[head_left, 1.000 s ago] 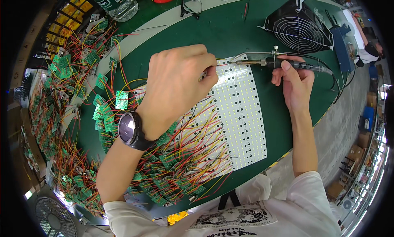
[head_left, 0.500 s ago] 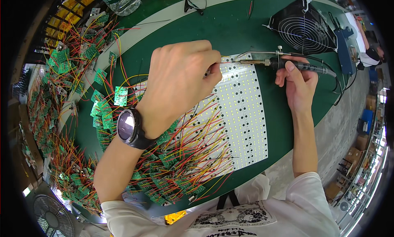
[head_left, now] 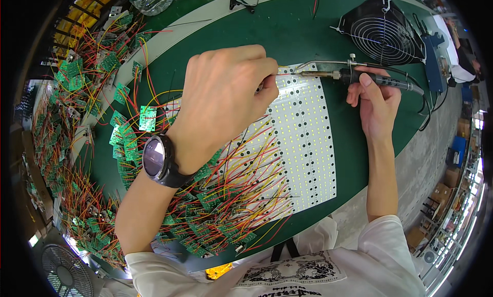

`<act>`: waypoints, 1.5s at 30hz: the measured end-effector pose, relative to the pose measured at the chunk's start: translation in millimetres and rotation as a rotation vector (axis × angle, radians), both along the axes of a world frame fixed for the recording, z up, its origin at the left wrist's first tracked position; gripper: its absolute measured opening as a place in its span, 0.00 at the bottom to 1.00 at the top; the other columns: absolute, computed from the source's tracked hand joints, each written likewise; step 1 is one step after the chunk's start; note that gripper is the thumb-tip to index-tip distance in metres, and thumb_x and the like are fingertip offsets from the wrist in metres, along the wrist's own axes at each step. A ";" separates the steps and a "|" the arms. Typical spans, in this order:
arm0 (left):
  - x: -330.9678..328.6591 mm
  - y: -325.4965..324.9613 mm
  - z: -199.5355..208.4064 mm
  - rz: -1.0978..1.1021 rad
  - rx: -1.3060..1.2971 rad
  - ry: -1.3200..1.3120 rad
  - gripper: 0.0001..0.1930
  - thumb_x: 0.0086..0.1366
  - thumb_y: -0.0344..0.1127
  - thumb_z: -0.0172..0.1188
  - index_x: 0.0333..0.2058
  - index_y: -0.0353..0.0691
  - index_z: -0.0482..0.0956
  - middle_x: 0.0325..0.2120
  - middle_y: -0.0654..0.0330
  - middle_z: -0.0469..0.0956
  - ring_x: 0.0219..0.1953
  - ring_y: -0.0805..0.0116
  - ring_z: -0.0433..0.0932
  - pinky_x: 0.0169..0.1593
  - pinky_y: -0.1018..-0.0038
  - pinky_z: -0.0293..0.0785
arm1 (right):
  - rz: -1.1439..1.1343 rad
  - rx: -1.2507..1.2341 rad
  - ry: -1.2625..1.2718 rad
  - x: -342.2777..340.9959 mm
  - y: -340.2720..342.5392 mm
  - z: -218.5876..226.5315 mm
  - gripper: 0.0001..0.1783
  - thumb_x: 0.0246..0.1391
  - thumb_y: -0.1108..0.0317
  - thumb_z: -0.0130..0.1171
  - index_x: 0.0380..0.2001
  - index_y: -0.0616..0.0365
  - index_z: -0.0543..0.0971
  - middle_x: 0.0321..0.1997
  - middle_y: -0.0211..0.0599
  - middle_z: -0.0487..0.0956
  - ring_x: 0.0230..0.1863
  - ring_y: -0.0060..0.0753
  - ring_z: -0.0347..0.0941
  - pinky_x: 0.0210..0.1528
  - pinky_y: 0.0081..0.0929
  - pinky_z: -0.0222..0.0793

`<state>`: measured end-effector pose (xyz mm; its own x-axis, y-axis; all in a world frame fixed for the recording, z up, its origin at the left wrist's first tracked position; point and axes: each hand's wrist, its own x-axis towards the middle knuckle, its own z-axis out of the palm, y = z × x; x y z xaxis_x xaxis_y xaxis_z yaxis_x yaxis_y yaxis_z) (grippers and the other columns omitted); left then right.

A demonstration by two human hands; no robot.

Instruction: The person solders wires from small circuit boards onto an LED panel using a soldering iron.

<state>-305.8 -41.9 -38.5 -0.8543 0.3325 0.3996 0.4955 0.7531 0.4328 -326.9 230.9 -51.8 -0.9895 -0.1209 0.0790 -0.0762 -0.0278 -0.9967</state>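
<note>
Left hand is over the far end of the white panel, back of the hand to the camera, thumb and index pinched together; a thin red wire runs out of the pinch toward the iron's tip. Exact grip is hidden behind the knuckles. Right hand holds the soldering iron by its dark handle, thumb on the near side, tip pointing left over the panel's far edge. Can't tell if tip actually touches. A bent metal tube is clamped along the iron, its end close to the tip. Panel lies flat on the green table, roughly centre; its right part is bare of leads, its left part is under red and yellow wires and green circuit boards. Handling, my read: iron is light and rigid, but the cable on its right end probably drags; grip the handle only, treat everything metal ahead of it as hot. Wire looks thin and limp, so pinch it close to the end, fingers clear of the tip. Panel looks thin, likely flexes; take it by the bare right edge. Don't lift by the wires, joints look easy to tear. Black fan sits far right, well apart from the left hand.
</note>
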 end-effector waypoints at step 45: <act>-3.5 3.5 23.1 -0.043 0.179 -0.125 0.07 0.53 0.32 0.61 0.30 0.36 0.82 0.25 0.58 0.78 0.22 0.65 0.76 0.28 0.72 0.72 | 0.002 -0.192 0.003 3.8 4.9 4.1 0.10 0.56 0.72 0.60 0.37 0.70 0.76 0.23 0.39 0.77 0.18 0.23 0.71 0.19 0.18 0.62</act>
<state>-309.4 -38.4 -15.4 -0.8876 0.3025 0.3473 0.4593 0.6380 0.6180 -323.2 235.8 -47.7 -0.9890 -0.1054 0.1040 -0.0791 -0.2177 -0.9728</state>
